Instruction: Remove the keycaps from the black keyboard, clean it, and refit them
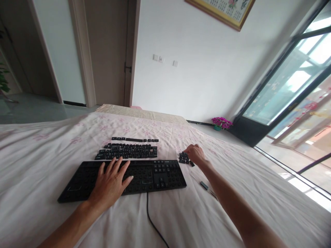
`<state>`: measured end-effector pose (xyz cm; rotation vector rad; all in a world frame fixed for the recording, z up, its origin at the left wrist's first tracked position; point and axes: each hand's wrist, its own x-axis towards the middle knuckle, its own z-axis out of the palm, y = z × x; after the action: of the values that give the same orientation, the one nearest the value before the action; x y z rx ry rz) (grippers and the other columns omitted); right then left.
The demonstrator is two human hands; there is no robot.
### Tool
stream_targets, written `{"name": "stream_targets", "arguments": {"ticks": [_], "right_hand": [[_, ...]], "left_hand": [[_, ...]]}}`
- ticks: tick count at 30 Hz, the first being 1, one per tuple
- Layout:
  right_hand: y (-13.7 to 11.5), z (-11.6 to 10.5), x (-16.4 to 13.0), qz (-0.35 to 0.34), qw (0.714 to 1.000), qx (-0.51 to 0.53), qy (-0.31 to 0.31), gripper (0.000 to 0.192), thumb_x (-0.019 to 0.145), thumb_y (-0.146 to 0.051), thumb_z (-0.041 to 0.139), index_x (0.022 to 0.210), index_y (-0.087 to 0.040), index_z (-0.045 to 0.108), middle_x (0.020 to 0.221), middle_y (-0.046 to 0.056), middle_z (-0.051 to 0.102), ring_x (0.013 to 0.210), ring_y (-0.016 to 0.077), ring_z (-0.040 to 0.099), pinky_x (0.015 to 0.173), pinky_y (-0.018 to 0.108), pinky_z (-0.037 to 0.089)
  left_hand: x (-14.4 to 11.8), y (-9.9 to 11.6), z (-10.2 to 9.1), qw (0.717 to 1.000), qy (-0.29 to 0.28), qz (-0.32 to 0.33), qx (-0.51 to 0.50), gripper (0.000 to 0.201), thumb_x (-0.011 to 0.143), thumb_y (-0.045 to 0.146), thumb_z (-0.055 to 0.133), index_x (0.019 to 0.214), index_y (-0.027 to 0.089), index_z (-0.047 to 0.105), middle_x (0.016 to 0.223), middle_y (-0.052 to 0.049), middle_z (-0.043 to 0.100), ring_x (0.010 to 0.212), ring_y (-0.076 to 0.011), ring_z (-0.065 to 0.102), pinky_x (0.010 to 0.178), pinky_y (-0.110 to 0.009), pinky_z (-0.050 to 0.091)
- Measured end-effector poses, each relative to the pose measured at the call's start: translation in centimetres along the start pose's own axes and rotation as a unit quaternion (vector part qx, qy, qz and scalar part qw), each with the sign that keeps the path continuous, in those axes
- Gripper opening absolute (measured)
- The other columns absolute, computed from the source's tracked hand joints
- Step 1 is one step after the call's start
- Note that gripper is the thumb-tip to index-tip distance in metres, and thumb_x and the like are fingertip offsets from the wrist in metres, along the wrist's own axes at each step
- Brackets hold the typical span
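A black keyboard (pixel 170 179) lies on the cloth, most of its keycaps off and a group still fitted toward its right side. My left hand (pixel 111 177) rests on the keyboard's left half, fingers spread. Behind the keyboard, loose black keycaps (pixel 131 151) are laid out in rows, with a long spacebar (pixel 134 140) in the farthest row. To the right sits a smaller cluster of keycaps (pixel 183 157). My right hand (pixel 196 154) is at that cluster with its fingers curled together; whatever they pinch is hidden. A thin wire keycap puller (pixel 204 185) lies near my right forearm.
The keyboard's cable (pixel 152 222) runs toward me over the wrinkled pale cloth (pixel 124 224). Beyond the far edge stand a white wall (pixel 160 86) and a brown door (pixel 107 51). Pink flowers in a pot (pixel 221 123) stand on the floor near a glass door (pixel 281 86).
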<state>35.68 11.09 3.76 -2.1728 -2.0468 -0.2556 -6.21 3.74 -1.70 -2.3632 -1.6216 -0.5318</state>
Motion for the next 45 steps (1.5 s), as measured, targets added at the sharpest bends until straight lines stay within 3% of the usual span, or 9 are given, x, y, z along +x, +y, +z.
{"name": "stream_targets", "arguments": {"ticks": [6, 16, 23, 30, 39, 43, 45], "right_hand": [[-0.3, 0.9, 1.7, -0.006, 0.999, -0.029, -0.033, 0.019, 0.080, -0.021, 0.062, 0.087, -0.029, 0.078, 0.104, 0.005, 0.071, 0.104, 0.0241, 0.051, 0.087, 0.034, 0.033], [-0.6, 1.2, 4.6, 0.014, 0.994, -0.061, -0.089, 0.012, 0.077, -0.027, 0.068, 0.083, -0.025, 0.079, 0.088, 0.008, 0.074, 0.100, 0.0236, 0.054, 0.085, 0.032, 0.030], [-0.1, 1.3, 5.3, 0.021, 0.992, -0.060, -0.113, 0.016, 0.076, -0.033, 0.071, 0.088, -0.026, 0.079, 0.089, 0.007, 0.074, 0.099, 0.0219, 0.055, 0.087, 0.031, 0.030], [-0.2, 1.0, 5.1, -0.001, 0.991, -0.051, -0.127, 0.010, 0.073, -0.028, 0.072, 0.081, -0.025, 0.079, 0.085, 0.006, 0.074, 0.099, 0.0219, 0.055, 0.087, 0.030, 0.030], [-1.5, -0.9, 3.8, -0.022, 0.996, -0.021, -0.082, 0.012, 0.077, -0.027, 0.069, 0.085, -0.023, 0.078, 0.080, 0.007, 0.073, 0.100, 0.0234, 0.057, 0.087, 0.030, 0.034], [-3.5, -2.1, 0.5, -0.061, 0.997, 0.028, -0.046, 0.021, 0.085, -0.034, 0.061, 0.101, -0.031, 0.074, 0.098, 0.002, 0.072, 0.099, 0.0196, 0.058, 0.082, 0.027, 0.038], [-4.7, -2.4, -1.9, -0.132, 0.987, 0.094, -0.001, 0.017, 0.086, -0.034, 0.061, 0.095, -0.030, 0.075, 0.100, 0.000, 0.072, 0.097, 0.0192, 0.058, 0.084, 0.029, 0.038]], "left_hand": [[0.0, 0.0, 0.0, 1.000, 0.001, 0.001, -0.007, 0.052, 0.090, 0.050, 0.045, 0.135, 0.023, 0.052, 0.144, -0.014, 0.047, 0.135, -0.0352, 0.038, 0.108, -0.058, 0.023], [0.0, -0.2, 0.2, 1.000, 0.004, 0.004, -0.008, 0.053, 0.090, 0.050, 0.045, 0.135, 0.025, 0.051, 0.144, -0.013, 0.047, 0.135, -0.0351, 0.037, 0.108, -0.059, 0.023], [0.0, -0.1, 0.2, 1.000, -0.002, 0.001, -0.013, 0.053, 0.090, 0.050, 0.045, 0.136, 0.024, 0.051, 0.145, -0.014, 0.046, 0.135, -0.0359, 0.037, 0.108, -0.059, 0.022], [0.1, 0.0, -0.1, 1.000, -0.001, 0.000, -0.011, 0.052, 0.090, 0.050, 0.045, 0.135, 0.024, 0.052, 0.144, -0.013, 0.047, 0.135, -0.0348, 0.038, 0.109, -0.058, 0.022], [0.1, 0.1, -0.3, 1.000, -0.012, -0.006, -0.004, 0.053, 0.090, 0.049, 0.046, 0.136, 0.024, 0.050, 0.145, -0.013, 0.045, 0.136, -0.0343, 0.036, 0.109, -0.057, 0.021], [0.1, 0.1, -0.5, 1.000, -0.015, -0.007, -0.011, 0.052, 0.090, 0.049, 0.046, 0.136, 0.024, 0.051, 0.145, -0.013, 0.046, 0.135, -0.0348, 0.037, 0.109, -0.057, 0.021], [0.1, 0.1, -0.5, 1.000, -0.013, -0.006, -0.015, 0.052, 0.090, 0.049, 0.046, 0.135, 0.024, 0.052, 0.145, -0.014, 0.045, 0.135, -0.0356, 0.037, 0.108, -0.058, 0.022]]}}
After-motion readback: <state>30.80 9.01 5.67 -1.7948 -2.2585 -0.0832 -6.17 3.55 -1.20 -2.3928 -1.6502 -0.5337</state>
